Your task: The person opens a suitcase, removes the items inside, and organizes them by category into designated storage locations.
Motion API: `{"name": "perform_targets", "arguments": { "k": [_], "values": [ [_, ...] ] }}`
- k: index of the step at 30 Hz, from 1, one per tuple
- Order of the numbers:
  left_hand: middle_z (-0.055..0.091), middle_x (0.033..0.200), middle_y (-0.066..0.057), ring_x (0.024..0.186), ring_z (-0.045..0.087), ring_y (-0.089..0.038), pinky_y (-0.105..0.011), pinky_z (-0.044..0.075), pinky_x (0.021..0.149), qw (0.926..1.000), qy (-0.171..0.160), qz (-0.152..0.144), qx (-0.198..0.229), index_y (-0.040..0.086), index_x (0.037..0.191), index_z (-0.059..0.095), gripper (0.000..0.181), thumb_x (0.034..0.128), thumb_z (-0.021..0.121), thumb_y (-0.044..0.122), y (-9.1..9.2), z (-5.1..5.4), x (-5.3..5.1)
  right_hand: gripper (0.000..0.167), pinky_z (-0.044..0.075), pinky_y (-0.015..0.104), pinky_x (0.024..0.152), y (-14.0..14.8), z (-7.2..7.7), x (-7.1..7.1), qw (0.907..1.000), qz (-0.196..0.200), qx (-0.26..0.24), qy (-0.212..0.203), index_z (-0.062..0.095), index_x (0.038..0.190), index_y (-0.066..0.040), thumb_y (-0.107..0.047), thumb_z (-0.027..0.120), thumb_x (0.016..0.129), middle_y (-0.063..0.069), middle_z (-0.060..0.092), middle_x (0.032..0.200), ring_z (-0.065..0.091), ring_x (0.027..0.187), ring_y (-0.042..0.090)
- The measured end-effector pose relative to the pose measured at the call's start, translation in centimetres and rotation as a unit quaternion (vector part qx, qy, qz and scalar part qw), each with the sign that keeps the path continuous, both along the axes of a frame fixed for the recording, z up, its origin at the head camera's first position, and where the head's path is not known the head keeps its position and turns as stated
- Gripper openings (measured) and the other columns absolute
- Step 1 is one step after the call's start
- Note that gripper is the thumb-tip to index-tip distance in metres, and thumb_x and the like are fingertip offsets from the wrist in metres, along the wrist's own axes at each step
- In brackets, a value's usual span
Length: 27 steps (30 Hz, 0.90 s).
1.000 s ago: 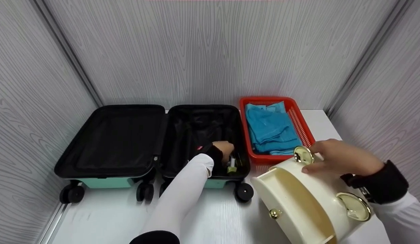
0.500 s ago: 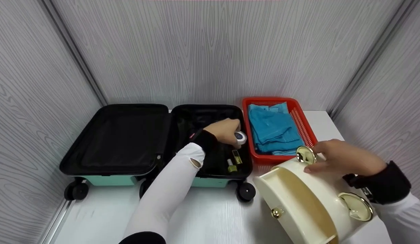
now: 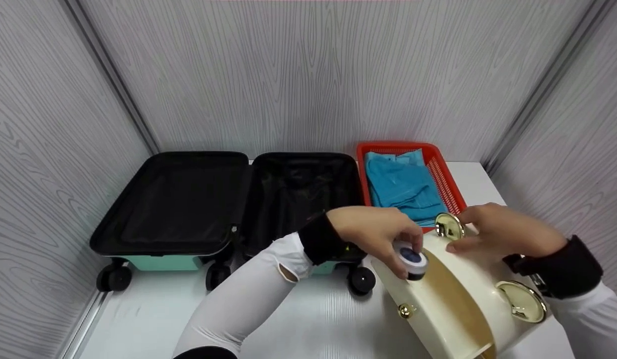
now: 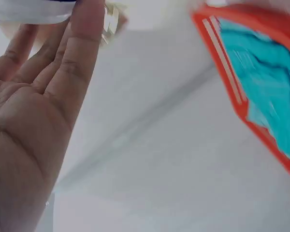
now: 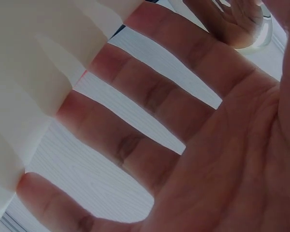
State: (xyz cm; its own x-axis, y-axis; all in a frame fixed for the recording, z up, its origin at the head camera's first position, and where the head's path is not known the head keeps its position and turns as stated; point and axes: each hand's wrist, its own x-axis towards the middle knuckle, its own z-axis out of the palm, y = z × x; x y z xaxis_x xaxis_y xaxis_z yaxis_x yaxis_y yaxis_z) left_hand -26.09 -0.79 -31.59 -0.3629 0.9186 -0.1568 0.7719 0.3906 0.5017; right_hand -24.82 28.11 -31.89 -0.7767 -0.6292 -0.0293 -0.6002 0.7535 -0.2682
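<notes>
A person's left hand pinches a small round jar, its pale top bearing a dark blue disc, over the pulled-out drawer of a glossy cream box. Apart from it, the right hand rests on the box's smooth, curved shell beside a gold-rimmed, cup-like ornament; a round gold knob studs the drawer front. Behind, folded blue cloth lies in a red perforated basket next to an open suitcase, mint green outside and black within. The right wrist view alone shows four straight, spread fingers, their tips against the cream surface; the left wrist view reveals the left palm, hidden from the head camera, and the jar's pale rounded edge.
</notes>
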Motion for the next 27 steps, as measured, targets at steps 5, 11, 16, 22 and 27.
{"name": "perform_targets", "arguments": {
  "k": [5,11,16,22,27],
  "values": [
    [0.078,0.106,0.009,0.092,0.06,-0.001,-0.014,0.047,0.077,0.9998,-0.001,-0.02,0.001,0.016,0.122,0.082,0.035,0.0946,0.087,0.036,1.7,-1.2,0.1,0.026,0.043,0.025,0.061,-0.4,-0.1,-0.1,0.9999,-0.008,0.006,-0.005,0.069,0.086,-0.02,-0.036,0.089,0.089,-0.014,0.061,0.078,0.049,0.068,-0.002],
    [0.084,0.106,0.009,0.086,0.063,0.004,-0.013,0.047,0.072,0.999,0.028,-0.035,0.004,0.019,0.118,0.086,0.03,0.0962,0.085,0.04,3.0,-3.0,-0.1,0.026,0.043,0.025,0.062,-0.8,-0.2,-0.2,0.9999,-0.011,0.005,-0.004,0.069,0.085,-0.02,-0.036,0.089,0.089,-0.015,0.06,0.077,0.049,0.068,-0.001],
    [0.083,0.1,0.009,0.081,0.061,0.006,-0.013,0.046,0.07,0.9988,0.029,-0.039,0.012,0.019,0.113,0.087,0.027,0.0928,0.089,0.037,3.4,-3.9,-0.3,0.028,0.042,0.025,0.062,-1.0,-0.3,-0.2,1.0,-0.002,0.002,0.008,0.067,0.082,-0.021,-0.035,0.089,0.089,-0.015,0.056,0.076,0.048,0.069,0.0],
    [0.083,0.105,0.006,0.082,0.056,0.003,-0.013,0.043,0.071,0.9977,0.054,-0.037,0.015,0.016,0.116,0.086,0.031,0.0905,0.091,0.032,3.4,-4.4,0.0,0.029,0.041,0.025,0.062,-0.8,-0.3,-0.1,1.0,-0.003,0.001,0.007,0.066,0.082,-0.02,-0.035,0.089,0.089,-0.013,0.057,0.075,0.048,0.068,0.0],
    [0.083,0.105,0.01,0.085,0.059,0.001,-0.015,0.045,0.073,0.9943,0.105,-0.006,-0.013,0.02,0.114,0.087,0.029,0.0892,0.092,0.034,3.5,-4.4,0.3,0.028,0.041,0.025,0.062,-0.8,-0.3,-0.2,0.9999,0.005,-0.002,0.015,0.066,0.082,-0.021,-0.034,0.09,0.088,-0.014,0.055,0.074,0.047,0.068,-0.001]
  ]
}}
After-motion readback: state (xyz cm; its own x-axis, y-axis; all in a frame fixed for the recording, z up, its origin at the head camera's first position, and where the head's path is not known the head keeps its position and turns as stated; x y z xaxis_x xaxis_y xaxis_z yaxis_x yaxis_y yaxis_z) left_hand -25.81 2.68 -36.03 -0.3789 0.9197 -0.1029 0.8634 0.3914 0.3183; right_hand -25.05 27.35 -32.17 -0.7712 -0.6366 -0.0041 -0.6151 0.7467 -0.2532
